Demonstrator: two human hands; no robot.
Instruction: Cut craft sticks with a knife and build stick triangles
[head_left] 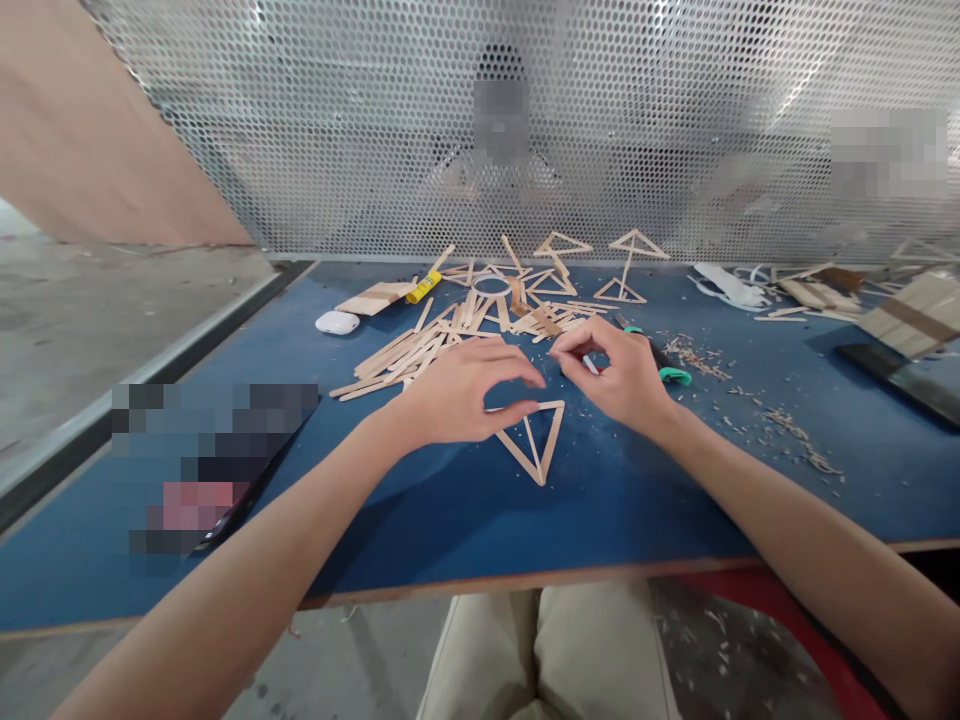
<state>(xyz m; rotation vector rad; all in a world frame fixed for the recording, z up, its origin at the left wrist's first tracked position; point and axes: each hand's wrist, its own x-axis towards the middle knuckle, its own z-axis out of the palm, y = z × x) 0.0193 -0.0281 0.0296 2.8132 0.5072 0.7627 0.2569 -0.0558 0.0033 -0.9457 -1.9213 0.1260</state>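
A blue tabletop (pixel 450 530) with a bare wooden edge spreads beneath the fingers; well beyond them rises a silvery screen of perforated metal (pixel 360 130), and far to their left lie a grey concrete floor (pixel 90 310) and a tan, flat panel (pixel 97 130); small pale wood scraps (pixel 795 432) litter the surface to the right of the right fingers, while a loose heap of flat, pale wooden sticks (pixel 405 355) lies just past the left ones; the pale wooden triangle of flat sticks (pixel 553 442) rests on the blue just nearer the wearer than both sets of fingertips, partly hidden by the left thumb; its narrow point faces the wearer, and an inner stick runs from that point towards the far side; the left hand (pixel 461 388) curves with thumb and forefinger spread apart; the right hand (pixel 619 375) has thumb and forefinger tips pressed together, though I cannot tell whether anything sits between them.
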